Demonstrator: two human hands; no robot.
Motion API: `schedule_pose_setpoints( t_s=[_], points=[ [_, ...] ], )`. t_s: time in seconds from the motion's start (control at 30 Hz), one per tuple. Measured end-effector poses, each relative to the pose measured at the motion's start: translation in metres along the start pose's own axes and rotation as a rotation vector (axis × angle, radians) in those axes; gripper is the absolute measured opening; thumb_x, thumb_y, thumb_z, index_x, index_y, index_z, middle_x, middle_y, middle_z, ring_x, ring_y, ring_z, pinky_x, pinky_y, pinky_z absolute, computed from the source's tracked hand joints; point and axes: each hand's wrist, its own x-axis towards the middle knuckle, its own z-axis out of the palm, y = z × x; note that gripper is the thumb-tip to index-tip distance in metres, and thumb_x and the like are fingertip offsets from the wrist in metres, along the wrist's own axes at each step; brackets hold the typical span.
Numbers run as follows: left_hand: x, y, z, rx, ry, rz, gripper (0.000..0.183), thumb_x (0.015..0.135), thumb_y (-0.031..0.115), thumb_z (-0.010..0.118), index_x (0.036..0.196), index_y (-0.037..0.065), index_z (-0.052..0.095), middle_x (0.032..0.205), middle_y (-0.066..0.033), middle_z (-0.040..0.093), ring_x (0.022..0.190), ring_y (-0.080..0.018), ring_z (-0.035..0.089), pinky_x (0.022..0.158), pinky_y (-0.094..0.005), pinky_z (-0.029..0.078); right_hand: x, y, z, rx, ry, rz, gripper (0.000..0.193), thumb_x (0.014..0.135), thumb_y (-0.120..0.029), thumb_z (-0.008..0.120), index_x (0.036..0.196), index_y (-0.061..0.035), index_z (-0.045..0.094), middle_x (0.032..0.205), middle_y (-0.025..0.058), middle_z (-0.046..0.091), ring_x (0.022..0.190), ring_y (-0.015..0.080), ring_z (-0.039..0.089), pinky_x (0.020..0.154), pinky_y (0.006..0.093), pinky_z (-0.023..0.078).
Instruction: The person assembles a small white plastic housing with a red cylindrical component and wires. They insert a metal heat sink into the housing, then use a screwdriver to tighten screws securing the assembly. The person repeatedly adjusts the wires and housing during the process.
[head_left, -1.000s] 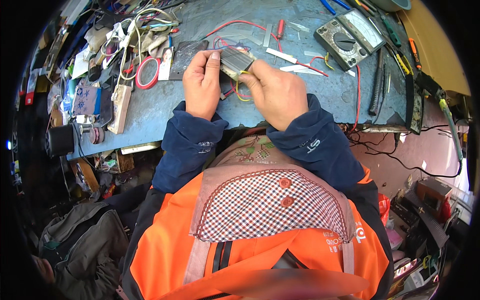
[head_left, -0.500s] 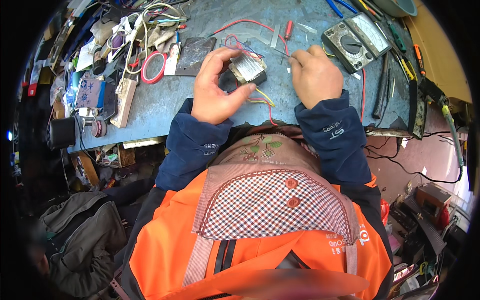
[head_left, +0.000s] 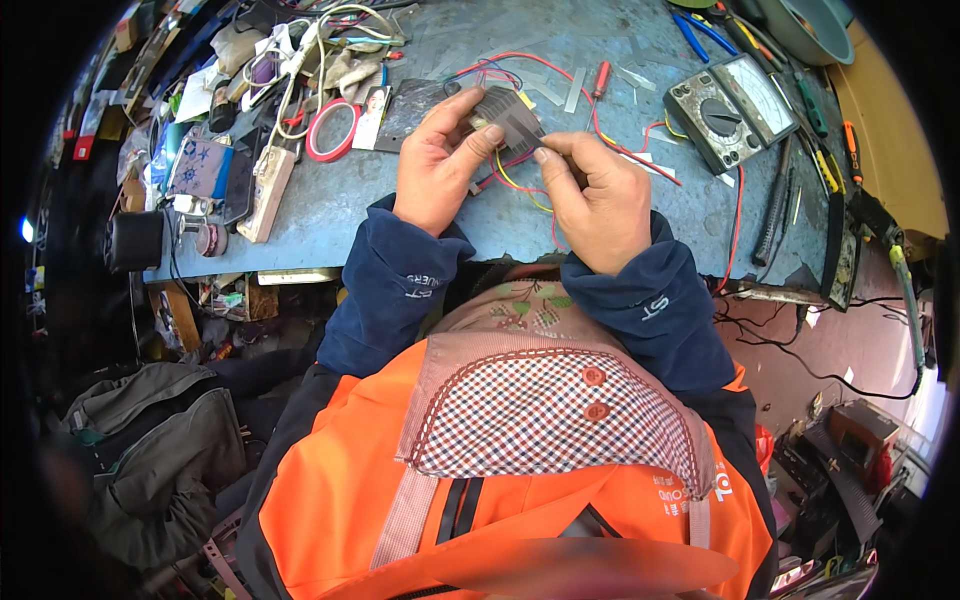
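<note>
My left hand [head_left: 445, 160] is closed on a small transformer [head_left: 508, 120], gripping its left side between thumb and fingers. The transformer is tilted above the bench, with its dark layered metal core facing up. Thin red and blue wires come out at its far side, while yellow and red wires [head_left: 515, 182] hang from its near side. My right hand [head_left: 600, 195] is closed too, its thumb and forefinger pinched at the transformer's right corner. Beyond that hand, a red-handled test probe or screwdriver [head_left: 601, 78] lies on the blue bench [head_left: 330, 225].
An analog multimeter [head_left: 722, 115] stands at the right, near blue-handled pliers [head_left: 690, 38] and other hand tools. A red tape roll [head_left: 332, 130], a dark flat plate [head_left: 412, 108] and a white power strip [head_left: 268, 195] lie left among clutter. A red lead [head_left: 645, 162] crosses the bench.
The transformer has been lifted and turned from its pale labelled face to its dark core. My left hand has closed on it, and my right hand has moved left and nearer to meet it.
</note>
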Motion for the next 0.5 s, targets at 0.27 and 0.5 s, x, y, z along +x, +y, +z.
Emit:
schedule_pose_setpoints(
  t_s=[0.27, 0.5],
  points=[
    [-0.0010, 0.0004, 0.0014, -0.035, 0.005, -0.005, 0.053, 0.100, 0.005, 0.080, 0.148, -0.007, 0.061, 0.143, -0.0121, 0.064, 0.121, -0.0189, 0.069, 0.103, -0.0329, 0.059, 0.0024, 0.0028, 0.0025, -0.035, -0.011, -0.060, 0.014, 0.097, -0.010, 0.077, 0.108, -0.0019, 0.077, 0.089, 0.0183, 0.076, 0.074, 0.0333, 0.075, 0.065, 0.0396, 0.057],
    [-0.0003, 0.0010, 0.0019, -0.013, 0.001, 0.010, 0.052, 0.100, 0.003, 0.080, 0.148, -0.007, 0.062, 0.143, -0.0123, 0.065, 0.121, -0.0189, 0.069, 0.103, -0.0327, 0.060, 0.0029, 0.0093, 0.0071, -0.090, 0.011, -0.134, 0.014, 0.098, -0.006, 0.077, 0.111, 0.0003, 0.077, 0.083, 0.0144, 0.075, 0.068, 0.0175, 0.071, 0.063, 0.0319, 0.054]
  ],
)
